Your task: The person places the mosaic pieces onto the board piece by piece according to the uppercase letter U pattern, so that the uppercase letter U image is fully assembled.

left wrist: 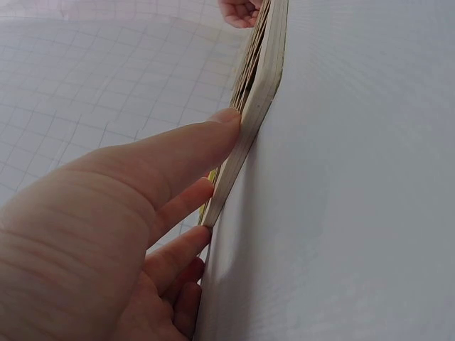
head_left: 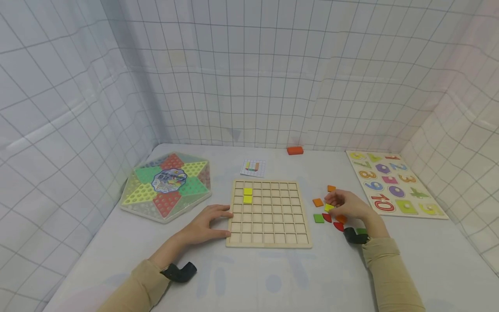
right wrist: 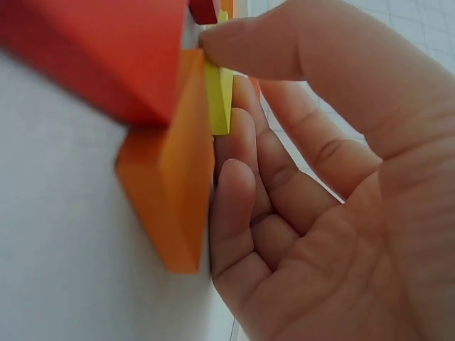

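Observation:
A wooden grid board [head_left: 269, 245] lies in the middle of the table, with two yellow square tiles [head_left: 247, 195] one above the other in its upper left cells. My left hand [head_left: 202, 226] rests at the board's left edge. In the left wrist view, the thumb and fingertips touch the board's rim [left wrist: 264, 85]. Right of the board, my right hand [head_left: 348, 206] pinches a yellow tile [right wrist: 220, 99] between thumb and fingers. Around it lie orange tiles [head_left: 318, 202], a green tile [head_left: 319, 218] and red curved-edged pieces [head_left: 338, 226]. An orange tile [right wrist: 170, 185] sits close to the fingers.
A small pattern card [head_left: 252, 168] lies behind the board, with a red block [head_left: 295, 150] farther back. On the left is a hexagonal board [head_left: 165, 186] with a coloured star; on the right, a number puzzle board [head_left: 393, 184]. Gridded cloth walls [head_left: 249, 78] enclose the table.

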The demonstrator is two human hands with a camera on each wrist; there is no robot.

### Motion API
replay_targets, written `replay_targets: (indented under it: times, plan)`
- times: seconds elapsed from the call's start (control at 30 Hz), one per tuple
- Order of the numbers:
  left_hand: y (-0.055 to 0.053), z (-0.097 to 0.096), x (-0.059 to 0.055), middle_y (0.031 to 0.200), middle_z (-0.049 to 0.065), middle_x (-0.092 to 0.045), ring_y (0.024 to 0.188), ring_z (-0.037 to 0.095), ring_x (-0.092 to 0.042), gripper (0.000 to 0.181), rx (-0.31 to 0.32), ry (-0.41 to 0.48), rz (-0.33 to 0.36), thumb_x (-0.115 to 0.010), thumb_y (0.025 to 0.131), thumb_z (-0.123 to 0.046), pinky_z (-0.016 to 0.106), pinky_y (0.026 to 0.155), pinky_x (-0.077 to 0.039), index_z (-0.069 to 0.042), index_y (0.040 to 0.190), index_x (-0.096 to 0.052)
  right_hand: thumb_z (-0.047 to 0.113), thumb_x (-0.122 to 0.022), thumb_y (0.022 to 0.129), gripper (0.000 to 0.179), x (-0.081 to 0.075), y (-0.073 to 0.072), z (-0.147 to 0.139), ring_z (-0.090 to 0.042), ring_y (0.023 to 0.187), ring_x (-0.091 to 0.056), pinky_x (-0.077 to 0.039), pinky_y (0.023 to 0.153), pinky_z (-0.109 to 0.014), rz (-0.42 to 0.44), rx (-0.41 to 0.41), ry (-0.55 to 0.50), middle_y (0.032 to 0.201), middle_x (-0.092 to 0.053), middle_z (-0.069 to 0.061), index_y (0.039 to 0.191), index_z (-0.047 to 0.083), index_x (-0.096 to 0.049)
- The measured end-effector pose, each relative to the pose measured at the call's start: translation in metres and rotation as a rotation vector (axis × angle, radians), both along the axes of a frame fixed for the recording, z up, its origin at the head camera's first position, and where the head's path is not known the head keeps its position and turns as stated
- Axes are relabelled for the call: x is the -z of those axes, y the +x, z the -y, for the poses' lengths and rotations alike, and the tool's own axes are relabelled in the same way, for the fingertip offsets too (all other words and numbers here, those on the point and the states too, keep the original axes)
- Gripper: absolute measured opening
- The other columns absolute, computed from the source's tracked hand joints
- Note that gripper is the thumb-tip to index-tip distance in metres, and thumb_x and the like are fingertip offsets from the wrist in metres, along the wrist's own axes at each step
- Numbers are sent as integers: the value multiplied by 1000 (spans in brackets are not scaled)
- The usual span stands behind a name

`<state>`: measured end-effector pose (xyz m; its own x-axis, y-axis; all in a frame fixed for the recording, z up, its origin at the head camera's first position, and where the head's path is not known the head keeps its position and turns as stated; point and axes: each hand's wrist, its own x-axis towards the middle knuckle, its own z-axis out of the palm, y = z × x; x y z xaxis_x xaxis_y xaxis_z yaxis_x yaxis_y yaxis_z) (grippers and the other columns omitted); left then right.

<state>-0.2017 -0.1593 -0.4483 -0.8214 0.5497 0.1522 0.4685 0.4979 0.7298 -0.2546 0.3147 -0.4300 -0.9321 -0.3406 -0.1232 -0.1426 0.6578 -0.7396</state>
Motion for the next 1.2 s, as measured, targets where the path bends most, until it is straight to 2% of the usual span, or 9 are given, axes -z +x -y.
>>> replay_targets:
  times: [0.4, 0.63, 0.87, 1.0, 1.2]
  plan:
    - [1, 1, 1, 141, 13, -44, 132, 34, -32, 49, 0, 0, -7, -74, 80, -35, 55, 104, -26, -12, 122, -62, 12, -74, 75, 34, 0, -1, 2, -22, 88, -54, -46, 78, -33, -42, 16, 27, 97, -60, -8, 104, 2, -59]
    - [0, 1, 2, 141, 12, -44, 132, 34, -31, 50, -6, -2, 2, -74, 80, -36, 55, 105, -26, -13, 122, -62, 16, -75, 76, 33, -1, -2, 5, -24, 91, -54, -45, 81, -36, -24, 43, 51, 98, -60, -7, 104, 4, -60]
    - [0, 2, 4, 141, 11, -44, 133, 33, -31, 49, -6, -3, -6, -74, 80, -36, 55, 105, -26, -14, 122, -62, 19, -75, 78, 32, -5, 0, 11, -24, 94, -55, -46, 81, -36, -44, 51, 56, 101, -60, -6, 103, 6, -60]
    - [-1, 1, 4, 141, 11, -44, 132, 33, -31, 49, -3, -6, -9, -74, 80, -36, 55, 105, -26, -14, 122, -62, 17, -76, 78, 28, -9, 0, 19, -24, 91, -56, -48, 77, -34, -74, 19, 5, 98, -61, -6, 99, 7, -60]
    - [-1, 1, 3, 140, 11, -44, 132, 34, -32, 48, 4, 1, -15, -74, 80, -35, 55, 105, -26, -14, 122, -62, 10, -74, 78, 24, -12, -7, 39, -22, 91, -56, -49, 80, -31, -130, -62, -68, 96, -61, -7, 97, 5, -61]
